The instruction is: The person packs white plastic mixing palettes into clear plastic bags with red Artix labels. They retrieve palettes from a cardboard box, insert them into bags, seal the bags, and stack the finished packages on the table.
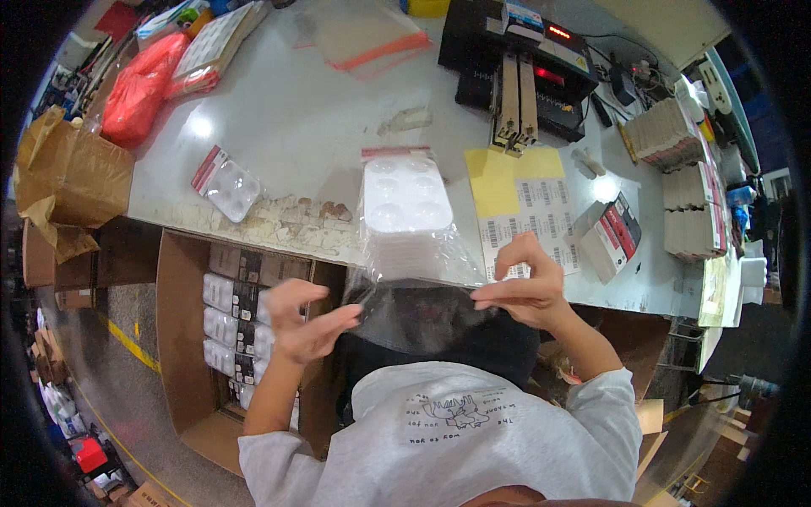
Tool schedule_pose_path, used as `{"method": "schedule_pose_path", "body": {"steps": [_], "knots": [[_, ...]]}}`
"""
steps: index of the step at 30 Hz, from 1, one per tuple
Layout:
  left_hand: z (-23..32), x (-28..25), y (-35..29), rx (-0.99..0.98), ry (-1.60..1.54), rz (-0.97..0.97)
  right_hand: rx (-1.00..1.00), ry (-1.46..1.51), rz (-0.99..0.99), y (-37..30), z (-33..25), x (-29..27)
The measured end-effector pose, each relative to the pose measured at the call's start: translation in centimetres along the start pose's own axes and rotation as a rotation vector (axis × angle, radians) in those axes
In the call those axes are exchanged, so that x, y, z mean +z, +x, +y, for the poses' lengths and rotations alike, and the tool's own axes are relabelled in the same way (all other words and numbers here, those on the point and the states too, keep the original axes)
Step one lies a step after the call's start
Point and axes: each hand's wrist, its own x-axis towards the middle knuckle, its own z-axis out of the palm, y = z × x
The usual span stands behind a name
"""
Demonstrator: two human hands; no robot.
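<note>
A clear plastic bag (pixel 414 314) lies partly on the table and hangs over its front edge, its mouth toward me. Inside sits a stack of white trays (pixel 408 196) with round wells; a red-edged card shows at the far end. My left hand (pixel 306 325) pinches the left side of the bag's mouth, its upper finger curled away. My right hand (pixel 532 286) grips the right corner, the upper finger likewise raised. Between them the film is spread wide. A single packed tray (pixel 231 191) with a red-topped card rests to the left.
Label sheets (pixel 528 221) lie beside my right hand, with a stack of cards (pixel 610 237) farther right. A black machine (pixel 541 72) stands at the back. An open carton (pixel 190 338) of packed trays is below left. A red bag (pixel 144 89) sits at the far left.
</note>
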Motion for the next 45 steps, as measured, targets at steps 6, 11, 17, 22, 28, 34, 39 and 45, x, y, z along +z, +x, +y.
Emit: {"method": "schedule_pose_path", "body": {"steps": [6,11,17,22,28,34,39,45], "knots": [[5.0,-0.1,2.0,-0.392,-0.576,0.581,0.211,0.611,0.545,-0.1,-5.6,1.5],[8.8,1.1,0.2,-0.413,-0.634,0.578,0.301,0.777,0.621,-2.0,-7.5,3.7],[9.5,2.6,-1.7,-0.735,-0.622,0.606,0.66,0.688,0.617,-3.9,-7.1,5.1],[9.7,2.9,-2.1,-1.038,-0.851,0.697,0.897,0.894,0.677,-4.5,-6.8,6.4],[9.7,2.6,-2.3,-1.045,-0.762,0.675,0.859,0.778,0.658,-5.2,-6.9,6.9],[9.3,2.9,-2.0,-0.937,-0.762,0.64,0.601,0.627,0.715,-5.3,-7.3,6.8],[9.2,2.9,-2.2,-1.222,-0.772,0.599,0.801,0.589,0.722,-5.9,-7.2,7.2],[8.9,5.2,-2.3,-1.357,-0.764,0.403,0.944,0.576,0.624,-5.6,-5.0,10.9]]}}
